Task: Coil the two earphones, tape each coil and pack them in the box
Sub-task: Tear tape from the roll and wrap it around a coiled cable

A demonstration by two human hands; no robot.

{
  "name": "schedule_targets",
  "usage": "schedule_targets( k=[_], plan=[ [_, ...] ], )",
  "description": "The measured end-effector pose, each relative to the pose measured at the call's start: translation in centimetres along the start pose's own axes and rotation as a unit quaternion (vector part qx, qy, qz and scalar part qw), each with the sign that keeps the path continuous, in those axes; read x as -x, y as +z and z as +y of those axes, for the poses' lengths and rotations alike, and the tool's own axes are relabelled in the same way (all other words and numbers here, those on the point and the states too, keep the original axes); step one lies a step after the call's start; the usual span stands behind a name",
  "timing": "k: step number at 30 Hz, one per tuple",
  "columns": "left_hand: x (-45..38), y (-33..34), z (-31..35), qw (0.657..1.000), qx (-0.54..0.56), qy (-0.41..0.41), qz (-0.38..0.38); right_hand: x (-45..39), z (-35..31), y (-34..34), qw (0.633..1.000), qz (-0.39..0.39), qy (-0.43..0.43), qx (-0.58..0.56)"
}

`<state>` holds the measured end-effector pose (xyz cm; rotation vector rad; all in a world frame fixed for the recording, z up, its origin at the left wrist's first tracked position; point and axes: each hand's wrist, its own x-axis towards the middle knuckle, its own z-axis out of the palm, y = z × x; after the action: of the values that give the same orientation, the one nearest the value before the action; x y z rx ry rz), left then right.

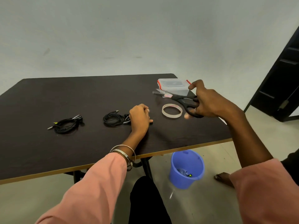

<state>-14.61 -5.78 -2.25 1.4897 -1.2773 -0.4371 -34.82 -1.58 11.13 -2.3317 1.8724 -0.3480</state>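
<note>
Black scissors (187, 102) are gripped in the right hand (208, 101) above the worktop (80, 94), beside the tape roll (172, 111). The left hand (140, 118) is curled beside one coiled earphone (114, 118); what its grip pinches cannot be told.

Table: we see a dark table (48, 97) with a pale wooden edge, set before a plain wall.
Left earphone: a black coil (68, 124) lies alone, plug toward us.
Second earphone: another black coil (114, 118) lies just beside our left hand.
Left hand: our left hand (140, 118) rests on the table, fingers curled, touching that coil's right side.
Right hand: our right hand (205, 101) grips black scissors (186, 102) above the table.
Tape: a clear tape roll (172, 111) lies flat between the hands.
Box: a clear lidded box (173, 85) with red clips stands at the far right corner.
Floor: a blue bucket (186, 168) stands below the table edge.
</note>
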Motion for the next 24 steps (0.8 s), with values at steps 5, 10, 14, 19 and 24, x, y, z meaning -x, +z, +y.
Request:
schedule_targets(
  k=[5, 10, 14, 19, 24],
  plan=[
    [-0.2, 0.1, -0.3, 1.000, -0.010, 0.005, -0.003, 0.5, -1.0, -0.7, 0.981, -0.028, -0.043, 0.187],
    [-0.2, 0.2, -0.5, 1.000, -0.006, 0.017, -0.006, 1.0, -2.8, -0.9, 0.966, -0.028, -0.073, 0.248],
    [-0.1, 0.3, -0.8, 1.000, -0.001, 0.025, -0.015, 0.6, -4.6, -0.9, 0.939, -0.015, -0.107, 0.327],
    [-0.1, 0.2, -1.0, 0.998, -0.015, 0.050, -0.019, -0.4, -5.8, -0.7, 0.907, 0.005, -0.143, 0.396],
    [0.1, 0.2, -0.9, 0.998, -0.005, 0.061, -0.019, -1.7, -6.8, -0.8, 0.898, -0.010, -0.147, 0.414]
  ],
)
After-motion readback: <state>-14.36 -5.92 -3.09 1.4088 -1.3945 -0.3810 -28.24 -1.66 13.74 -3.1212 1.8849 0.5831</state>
